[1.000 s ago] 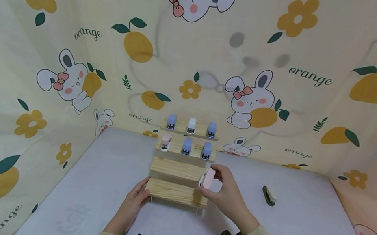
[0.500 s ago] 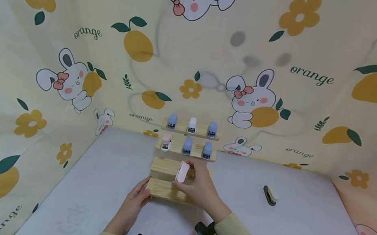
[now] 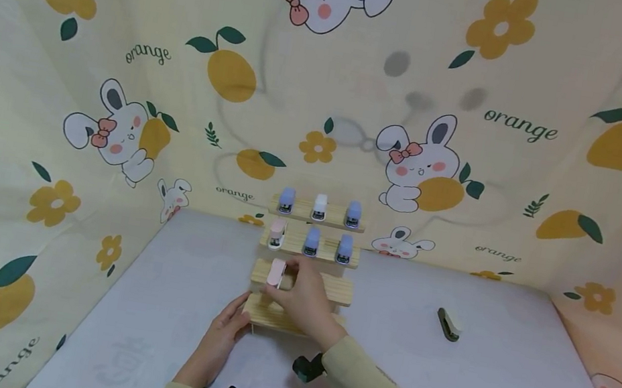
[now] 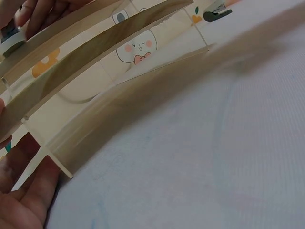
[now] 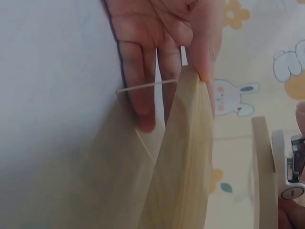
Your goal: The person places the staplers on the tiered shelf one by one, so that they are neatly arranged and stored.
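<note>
A small pink and white stapler [image 3: 276, 272] is pinched between the thumb and fingers of my right hand [image 3: 305, 296], at the left part of the third step down on a wooden tiered display stand [image 3: 291, 319]. In the right wrist view, the stapler's white base [image 5: 281, 157] sits against the board's surface, partly cut off by the frame edge. My left hand [image 3: 218, 335] grips the left end of the lowest board. Its thumb lies on the wood and its fingers are by the clear side panel [image 4: 50, 151], as both wrist views show.
The top board holds a blue stapler [image 3: 287, 200], a white stapler [image 3: 320, 207] and another blue one. Below them stand a pink stapler [image 3: 277, 234] and two blue ones. A dark green and white stapler [image 3: 448, 325] lies on the table to the right.
My right hand has carried the pink stapler leftward across the stand, from the right end of the third step to its left part. The left hand stays at the lowest board.
</note>
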The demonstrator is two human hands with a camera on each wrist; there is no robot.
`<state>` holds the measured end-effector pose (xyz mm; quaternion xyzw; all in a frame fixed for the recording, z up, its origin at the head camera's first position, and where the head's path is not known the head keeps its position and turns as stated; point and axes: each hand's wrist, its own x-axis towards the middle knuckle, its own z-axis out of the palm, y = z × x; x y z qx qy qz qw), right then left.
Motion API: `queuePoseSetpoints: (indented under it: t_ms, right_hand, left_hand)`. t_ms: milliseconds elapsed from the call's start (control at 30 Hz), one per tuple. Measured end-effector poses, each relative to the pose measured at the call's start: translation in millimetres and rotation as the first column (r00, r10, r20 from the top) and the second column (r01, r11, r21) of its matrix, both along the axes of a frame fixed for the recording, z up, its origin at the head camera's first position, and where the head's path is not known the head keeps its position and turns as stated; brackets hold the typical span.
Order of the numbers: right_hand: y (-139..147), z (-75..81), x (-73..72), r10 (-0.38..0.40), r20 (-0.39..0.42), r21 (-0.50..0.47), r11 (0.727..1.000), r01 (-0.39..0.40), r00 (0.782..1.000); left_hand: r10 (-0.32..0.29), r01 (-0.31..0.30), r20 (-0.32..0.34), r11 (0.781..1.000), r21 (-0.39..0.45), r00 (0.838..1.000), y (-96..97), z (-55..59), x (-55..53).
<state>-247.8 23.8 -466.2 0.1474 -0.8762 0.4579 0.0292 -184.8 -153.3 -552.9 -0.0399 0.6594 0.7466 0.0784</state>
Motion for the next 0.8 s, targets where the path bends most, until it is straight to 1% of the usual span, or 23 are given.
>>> queuePoseSetpoints:
  t_ms: [200,333,467,633,800]
  right_hand:
    - [-13,-1.3,-2.6,-0.054,-0.014,-0.033,0.998,0.054,0.998]
    - [-18,-1.8,-3.9,-0.086,-0.025,-0.029,0.996,0.085,0.996]
    - [-18,-0.9,-5.0,-0.087,-0.03,-0.018,0.996,0.086,0.996]
    - [-17,1.5,-4.8,-0.078,-0.005,-0.02,0.997,0.078,0.997]
    - [-17,1.9,-6.3,-0.07,0.023,-0.011,0.997,0.07,0.997]
  left_hand:
    - [-0.004,0.005,-0.003,1.0,0.026,1.0,-0.8,0.0,-0.9]
    - [-0.008,0.008,-0.008,1.0,0.028,1.0,-1.0,-0.7,-1.6]
    - [-0.011,0.011,-0.008,0.999,0.033,1.0,-0.7,-1.1,-2.1]
    - [-0.017,0.018,-0.013,0.999,0.038,1.0,-0.4,-2.1,-2.9]
    - [-0.003,0.003,-0.001,1.0,0.028,1.0,-0.7,-2.7,-2.9]
